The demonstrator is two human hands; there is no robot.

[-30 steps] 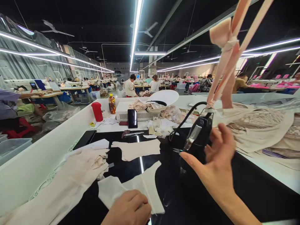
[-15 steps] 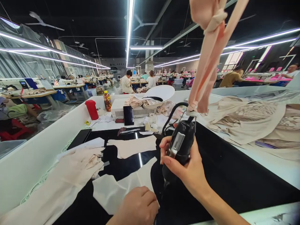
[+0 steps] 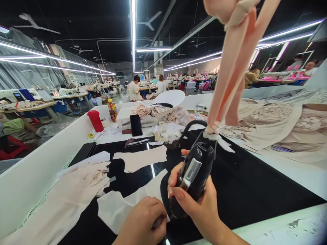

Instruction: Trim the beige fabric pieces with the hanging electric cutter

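Note:
My right hand [image 3: 201, 207] is wrapped round a black hand-held tool [image 3: 193, 173] that hangs from a pink fabric strap [image 3: 230, 71] tied to its top. A black cable [image 3: 187, 128] loops out behind the tool. My left hand [image 3: 143, 223] is closed, knuckles up, pressing on a cream fabric piece [image 3: 127, 204] that lies on the black table top [image 3: 250, 190]. What is under its fingers is hidden. The tool's lower end sits just right of my left hand, over the fabric's edge.
More cream cut pieces [image 3: 140, 159] and a fabric pile [image 3: 63, 200] lie to the left. Behind stand a red cup [image 3: 95, 120], a bottle [image 3: 112, 110], a phone [image 3: 136, 125], a white box [image 3: 143, 119] and a white bowl [image 3: 170, 99]. Lace fabric [image 3: 270, 119] covers the right. Other people work at far tables.
My right hand reached for the hanging tool, closed round it and pulled it down and left, close to my left hand. The left hand stayed on the fabric.

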